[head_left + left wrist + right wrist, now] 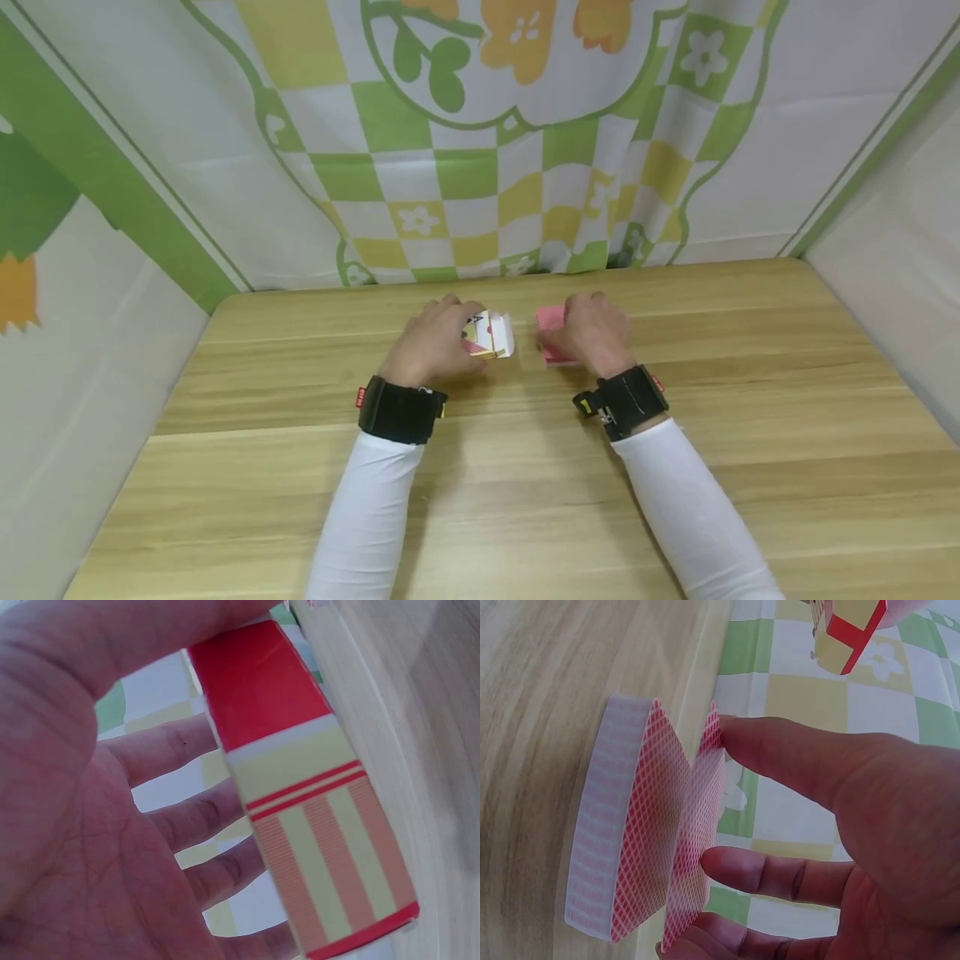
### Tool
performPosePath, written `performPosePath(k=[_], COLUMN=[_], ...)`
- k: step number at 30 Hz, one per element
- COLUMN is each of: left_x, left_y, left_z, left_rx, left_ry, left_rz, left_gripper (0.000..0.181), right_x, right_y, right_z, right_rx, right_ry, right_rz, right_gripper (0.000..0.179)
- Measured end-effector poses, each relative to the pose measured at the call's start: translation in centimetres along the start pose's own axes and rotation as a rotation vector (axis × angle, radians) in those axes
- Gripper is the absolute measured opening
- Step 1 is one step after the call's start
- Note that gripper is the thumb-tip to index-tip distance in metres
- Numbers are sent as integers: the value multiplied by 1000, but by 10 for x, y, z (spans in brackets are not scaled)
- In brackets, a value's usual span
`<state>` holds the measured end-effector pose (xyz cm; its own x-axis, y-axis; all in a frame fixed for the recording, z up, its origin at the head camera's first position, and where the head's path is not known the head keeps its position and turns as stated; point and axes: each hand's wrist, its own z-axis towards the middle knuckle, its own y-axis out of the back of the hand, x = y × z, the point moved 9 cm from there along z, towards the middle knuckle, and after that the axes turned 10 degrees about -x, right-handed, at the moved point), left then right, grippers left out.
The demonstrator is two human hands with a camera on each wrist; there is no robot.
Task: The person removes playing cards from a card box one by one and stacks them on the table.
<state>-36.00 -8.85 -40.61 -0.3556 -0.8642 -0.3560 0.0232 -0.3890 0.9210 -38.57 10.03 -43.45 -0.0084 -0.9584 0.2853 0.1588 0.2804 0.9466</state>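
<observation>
Two hands are at work, with one card box and one deck of playing cards between them: the left hand holds the card box between its thumb and spread fingers, while the right hand pinches a thin layer at the top of the deck, thumb near one end and fingertips toward the other. That layer tilts away from the rest of the deck, and whether it is one card or several cannot be told. Two black wrist straps are worn, one on each arm, above two white sleeves. The deck lies near the far edge of a single wooden table, pale with long streaks of grain, just right of the box and apart from it. Beyond the table hangs a cloth checked in green, yellow and white, with orange flowers and green leaves, and white sheeting closes off both sides. The box shows an ace on its face, a white end flap standing open toward the deck, and a side of red, cream and peach stripes; the card backs are red and white lattice, the deck's edges pale
</observation>
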Motion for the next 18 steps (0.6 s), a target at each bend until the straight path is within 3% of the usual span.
performPosePath(k=[18], left_x=[1], left_y=[1], left_z=[-1], left_rx=[0], left_ry=[4], left_rz=[-10], left_gripper=[75], right_x=[-1], right_y=[-6], right_z=[1], right_rx=[7], right_ry=[-8], right_rz=[-18], right_gripper=[50])
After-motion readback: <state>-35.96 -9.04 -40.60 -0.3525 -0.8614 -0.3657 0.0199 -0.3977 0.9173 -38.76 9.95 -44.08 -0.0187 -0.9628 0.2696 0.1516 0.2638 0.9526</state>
